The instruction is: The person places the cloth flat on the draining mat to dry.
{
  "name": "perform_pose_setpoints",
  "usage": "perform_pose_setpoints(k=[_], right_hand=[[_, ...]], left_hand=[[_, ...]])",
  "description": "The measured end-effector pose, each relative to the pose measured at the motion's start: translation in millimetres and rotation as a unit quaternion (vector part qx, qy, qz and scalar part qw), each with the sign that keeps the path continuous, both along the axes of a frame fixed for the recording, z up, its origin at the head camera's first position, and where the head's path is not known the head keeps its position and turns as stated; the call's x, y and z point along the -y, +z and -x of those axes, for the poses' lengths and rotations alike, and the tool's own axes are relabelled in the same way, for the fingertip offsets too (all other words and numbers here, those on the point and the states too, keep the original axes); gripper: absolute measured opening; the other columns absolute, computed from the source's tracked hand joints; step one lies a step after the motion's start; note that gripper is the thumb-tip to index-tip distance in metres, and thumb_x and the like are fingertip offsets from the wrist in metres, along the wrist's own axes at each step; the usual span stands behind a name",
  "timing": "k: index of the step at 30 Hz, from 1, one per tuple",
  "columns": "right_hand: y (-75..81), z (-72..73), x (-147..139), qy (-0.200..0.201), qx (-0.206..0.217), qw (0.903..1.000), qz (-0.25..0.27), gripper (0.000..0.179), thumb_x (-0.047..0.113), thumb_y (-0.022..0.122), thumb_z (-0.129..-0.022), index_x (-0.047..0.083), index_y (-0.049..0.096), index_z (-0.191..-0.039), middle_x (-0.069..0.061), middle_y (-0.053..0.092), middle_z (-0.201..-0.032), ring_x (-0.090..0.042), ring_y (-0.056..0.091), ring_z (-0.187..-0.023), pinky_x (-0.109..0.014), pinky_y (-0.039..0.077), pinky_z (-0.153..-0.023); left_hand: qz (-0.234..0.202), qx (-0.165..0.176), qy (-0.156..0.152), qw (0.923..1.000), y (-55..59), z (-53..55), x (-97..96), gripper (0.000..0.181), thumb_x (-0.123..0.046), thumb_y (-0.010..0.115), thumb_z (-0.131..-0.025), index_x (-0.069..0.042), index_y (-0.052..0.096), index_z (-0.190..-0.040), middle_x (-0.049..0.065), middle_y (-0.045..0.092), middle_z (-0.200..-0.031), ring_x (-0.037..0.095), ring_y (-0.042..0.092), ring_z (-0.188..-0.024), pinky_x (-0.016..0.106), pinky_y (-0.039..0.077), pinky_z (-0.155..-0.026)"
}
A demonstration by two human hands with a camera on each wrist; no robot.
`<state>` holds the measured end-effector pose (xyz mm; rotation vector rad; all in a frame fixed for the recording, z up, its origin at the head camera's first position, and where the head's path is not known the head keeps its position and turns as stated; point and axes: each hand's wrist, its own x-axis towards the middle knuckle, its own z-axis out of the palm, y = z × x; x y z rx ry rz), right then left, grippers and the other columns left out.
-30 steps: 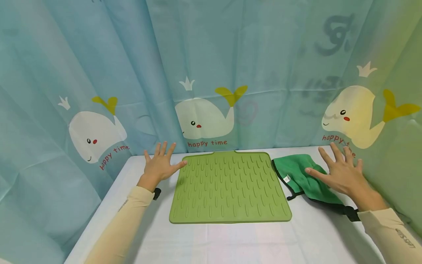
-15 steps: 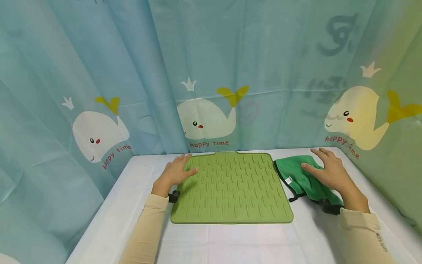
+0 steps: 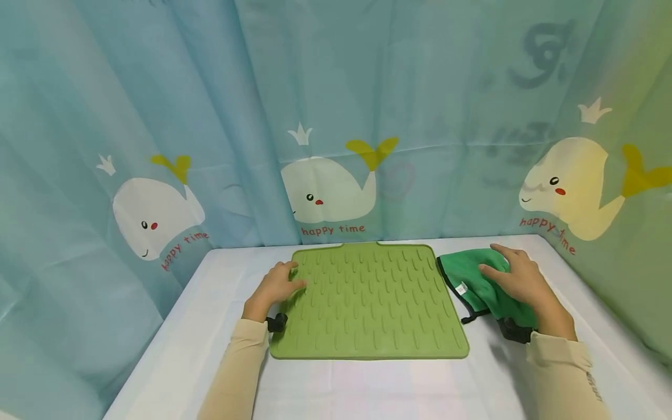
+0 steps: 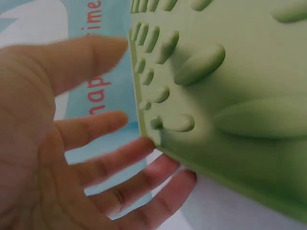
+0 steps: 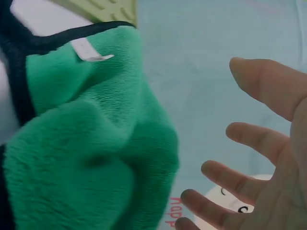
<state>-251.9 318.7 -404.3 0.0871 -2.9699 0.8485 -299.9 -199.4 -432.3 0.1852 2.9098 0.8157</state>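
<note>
A green ribbed silicone mat lies flat on the white table. My left hand is at its left edge, thumb over the mat. In the left wrist view the fingers are spread and slightly bent, with fingertips right at the mat's rim and nothing in the palm. A crumpled green cloth with black trim and a white tag lies right of the mat. Close over its right side is my right hand, which hides part of it. Its fingers are loosely spread and hold nothing.
A blue-green curtain printed with whales hangs behind the table and along both sides. White tablecloth shows in front of the mat and to its left. A black wrist strap is on each wrist.
Both hands have come down with their fingers relaxing from a wide spread. The left has moved right to the mat's edge; the right has moved left, close over the cloth.
</note>
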Motion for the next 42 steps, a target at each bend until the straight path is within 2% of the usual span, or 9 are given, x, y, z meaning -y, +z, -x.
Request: perform_pose_setpoints(k=[2,6,10,13,16,21,28,34,42], right_hand=[[-4.0,2.0,2.4,0.004,0.001,1.0,-0.007,0.077,0.046,0.053,-0.104,-0.006,0.029,-0.155,-0.05,0.024,-0.147,-0.075,0.029,-0.127,-0.081,0.033,-0.094],[-12.4,4.7,6.2,0.008,0.007,0.9996,-0.027,0.074,0.043,0.055,-0.104,-0.008,0.033,-0.153,-0.052,0.027,-0.144,-0.077,0.028,-0.125,-0.081,0.033,-0.094],[-18.6,6.6,8.9,0.011,0.012,0.9993,-0.033,0.072,0.041,0.059,-0.103,-0.008,0.036,-0.151,-0.052,0.03,-0.141,-0.075,0.027,-0.125,-0.08,0.033,-0.093],[-21.5,7.7,9.0,0.012,0.011,0.9992,-0.037,0.072,0.038,0.061,-0.102,-0.008,0.036,-0.151,-0.051,0.034,-0.138,-0.073,0.031,-0.122,-0.077,0.035,-0.091],[-23.8,8.5,7.5,0.008,0.011,0.9991,-0.041,0.073,0.035,0.063,-0.101,-0.009,0.035,-0.151,-0.051,0.036,-0.136,-0.072,0.035,-0.117,-0.075,0.038,-0.088],[-27.0,9.4,5.0,-0.003,0.018,0.9989,-0.042,0.081,0.03,0.068,-0.098,-0.01,0.026,-0.154,-0.05,0.039,-0.133,-0.073,0.036,-0.115,-0.075,0.041,-0.087],[-28.6,9.9,4.4,-0.013,0.057,0.9972,-0.047,0.096,0.033,0.072,-0.093,-0.016,0.017,-0.154,-0.051,0.028,-0.141,-0.073,0.028,-0.123,-0.08,0.036,-0.092],[-33.3,11.9,3.3,-0.007,0.064,0.9959,-0.064,0.088,0.033,0.071,-0.094,-0.017,0.026,-0.15,-0.05,0.025,-0.144,-0.073,0.026,-0.125,-0.081,0.032,-0.095],[-40.8,13.9,4.3,-0.011,0.058,0.9961,-0.066,0.076,0.025,0.07,-0.094,-0.014,0.032,-0.147,-0.049,0.025,-0.142,-0.072,0.025,-0.126,-0.081,0.03,-0.096]], left_hand=[[0.003,-0.007,0.015,0.9999,0.7,-0.9,2.9,0.064,-0.028,0.067,-0.1,0.001,0.044,-0.152,0.033,0.04,-0.154,0.053,0.038,-0.142,0.065,0.037,-0.113],[0.013,-0.007,0.029,0.9995,2.1,-1.8,10.0,0.057,-0.025,0.066,-0.1,0.004,0.05,-0.147,0.031,0.054,-0.142,0.049,0.053,-0.131,0.059,0.047,-0.105],[0.014,0.003,0.036,0.9992,0.8,-1.6,16.7,0.049,-0.022,0.065,-0.1,0.006,0.057,-0.14,0.025,0.067,-0.124,0.033,0.069,-0.1,0.047,0.056,-0.085],[-0.001,0.012,0.038,0.9992,-0.5,-1.5,20.3,0.048,-0.02,0.065,-0.1,0.007,0.057,-0.139,0.021,0.071,-0.112,0.024,0.068,-0.074,0.039,0.055,-0.073],[-0.017,0.018,0.038,0.999,-1.4,-2.0,21.5,0.048,-0.02,0.064,-0.1,0.006,0.057,-0.14,0.019,0.071,-0.108,0.019,0.064,-0.061,0.036,0.054,-0.068],[-0.038,0.026,0.041,0.9981,-4.1,-2.4,21.1,0.047,-0.016,0.063,-0.099,0.006,0.056,-0.14,0.018,0.07,-0.106,0.016,0.061,-0.061,0.033,0.053,-0.064],[-0.063,0.036,0.031,0.9969,-8.0,-1.4,22.0,0.049,-0.005,0.057,-0.097,0.005,0.052,-0.144,0.008,0.062,-0.081,0.014,0.051,-0.052,0.03,0.045,-0.056],[-0.078,0.037,0.026,0.9959,-11.0,0.0,24.5,0.054,0.004,0.052,-0.094,0.002,0.05,-0.147,0.006,0.059,-0.078,0.012,0.043,-0.051,0.028,0.039,-0.053],[-0.071,0.019,0.027,0.9969,-12.6,0.9,25.0,0.056,0.005,0.055,-0.091,0.001,0.052,-0.146,0.006,0.059,-0.083,0.012,0.044,-0.056,0.028,0.038,-0.055]])
